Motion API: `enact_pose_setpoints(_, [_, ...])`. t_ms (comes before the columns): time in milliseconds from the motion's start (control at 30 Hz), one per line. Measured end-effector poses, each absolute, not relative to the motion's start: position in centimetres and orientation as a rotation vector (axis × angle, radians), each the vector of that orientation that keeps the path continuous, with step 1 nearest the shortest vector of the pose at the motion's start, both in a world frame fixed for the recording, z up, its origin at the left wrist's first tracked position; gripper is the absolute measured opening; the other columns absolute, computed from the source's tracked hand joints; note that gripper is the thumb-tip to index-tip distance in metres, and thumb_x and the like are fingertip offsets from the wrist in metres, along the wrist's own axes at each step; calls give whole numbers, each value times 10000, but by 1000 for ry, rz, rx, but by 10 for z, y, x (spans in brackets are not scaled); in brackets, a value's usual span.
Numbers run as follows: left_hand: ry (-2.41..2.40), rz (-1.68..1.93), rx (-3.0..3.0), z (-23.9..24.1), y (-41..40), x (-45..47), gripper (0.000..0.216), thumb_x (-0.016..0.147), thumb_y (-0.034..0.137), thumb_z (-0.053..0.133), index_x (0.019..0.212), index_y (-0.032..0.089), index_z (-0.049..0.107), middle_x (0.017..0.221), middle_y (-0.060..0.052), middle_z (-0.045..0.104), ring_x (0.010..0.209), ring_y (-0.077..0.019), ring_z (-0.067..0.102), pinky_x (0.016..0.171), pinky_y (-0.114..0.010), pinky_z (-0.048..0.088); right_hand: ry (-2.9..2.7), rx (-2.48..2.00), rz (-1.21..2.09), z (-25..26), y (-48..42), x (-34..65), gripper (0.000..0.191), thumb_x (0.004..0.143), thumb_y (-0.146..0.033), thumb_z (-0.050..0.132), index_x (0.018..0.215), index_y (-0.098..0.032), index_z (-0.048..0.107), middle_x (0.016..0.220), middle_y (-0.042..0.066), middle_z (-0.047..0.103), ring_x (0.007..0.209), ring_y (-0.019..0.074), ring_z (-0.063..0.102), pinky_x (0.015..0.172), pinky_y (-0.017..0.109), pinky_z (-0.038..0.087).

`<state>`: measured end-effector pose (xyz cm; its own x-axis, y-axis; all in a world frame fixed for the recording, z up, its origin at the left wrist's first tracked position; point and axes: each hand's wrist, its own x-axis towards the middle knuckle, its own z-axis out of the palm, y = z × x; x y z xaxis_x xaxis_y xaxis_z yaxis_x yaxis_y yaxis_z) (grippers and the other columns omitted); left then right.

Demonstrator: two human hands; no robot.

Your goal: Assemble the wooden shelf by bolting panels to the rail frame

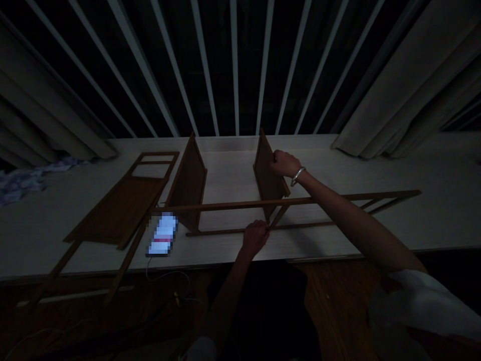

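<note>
A brown wooden frame (pixel 233 205) with two long rails lies along a pale ledge. Two wooden panels stand up from it: a left panel (pixel 188 178) and a right panel (pixel 267 173). My right hand (pixel 286 164), with a silver bangle (pixel 298 176) at the wrist, is closed at the right panel's edge and appears to grip it. Down at the near rail, my left hand (pixel 256 236) has its fingers closed by the corner where the right panel meets the frame. Whatever those fingertips hold is hidden in the dim light.
Another wooden frame with a panel (pixel 128 205) lies at the left, its legs past the ledge's front edge. A lit phone (pixel 163 234) with a cable (pixel 169 274) lies beside it. Curtains (pixel 406 85) and white window bars (pixel 235 70) stand behind the pale ledge (pixel 424 220).
</note>
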<state>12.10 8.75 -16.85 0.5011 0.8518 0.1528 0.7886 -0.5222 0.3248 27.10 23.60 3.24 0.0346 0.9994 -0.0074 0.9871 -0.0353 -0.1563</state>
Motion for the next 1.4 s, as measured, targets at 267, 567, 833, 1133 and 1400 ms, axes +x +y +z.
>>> enact_pose_setpoints(267, [1446, 456, 2545, -167, 85, 122, 180, 859, 315, 448, 961, 188, 526, 1021, -59, 517, 962, -175, 494, 796, -301, 430, -2080, -2175, 206, 30, 238, 272, 344, 764, -335, 487, 1045, -147, 550, 1092, 174, 614, 999, 308, 586, 769, 380, 458])
enact_pose_setpoints(567, [1449, 449, 2592, -169, 81, 125, 215, 878, 311, 395, 984, 181, 530, 1012, -89, 526, 998, -221, 463, 881, -409, 363, -2067, -2191, 201, 32, 237, 272, 354, 755, -339, 502, 1044, -143, 552, 1089, 173, 616, 991, 299, 589, 775, 377, 457])
enact_pose_setpoints(833, [1385, 455, 2595, -176, 86, 122, 175, 876, 271, 406, 957, 181, 532, 1029, -78, 533, 990, -193, 474, 921, -376, 341, -2061, -2191, 194, 35, 231, 272, 344, 763, -333, 482, 1040, -141, 550, 1081, 183, 616, 986, 314, 591, 760, 386, 459])
enact_pose_setpoints(1133, [1365, 475, 2592, -173, 86, 122, 153, 874, 255, 409, 914, 177, 535, 972, -71, 542, 962, -196, 480, 873, -371, 353, -2010, -2229, 178, 36, 220, 274, 364, 770, -354, 476, 1067, -149, 523, 1079, 175, 614, 983, 314, 588, 761, 395, 460])
enact_pose_setpoints(1400, [1370, 498, 2615, -171, 82, 122, 152, 871, 252, 402, 902, 172, 528, 982, -87, 541, 976, -204, 473, 880, -386, 351, -1965, -2236, 131, 43, 193, 270, 365, 816, -351, 431, 1126, -165, 482, 1082, 160, 611, 1003, 304, 578, 791, 391, 448])
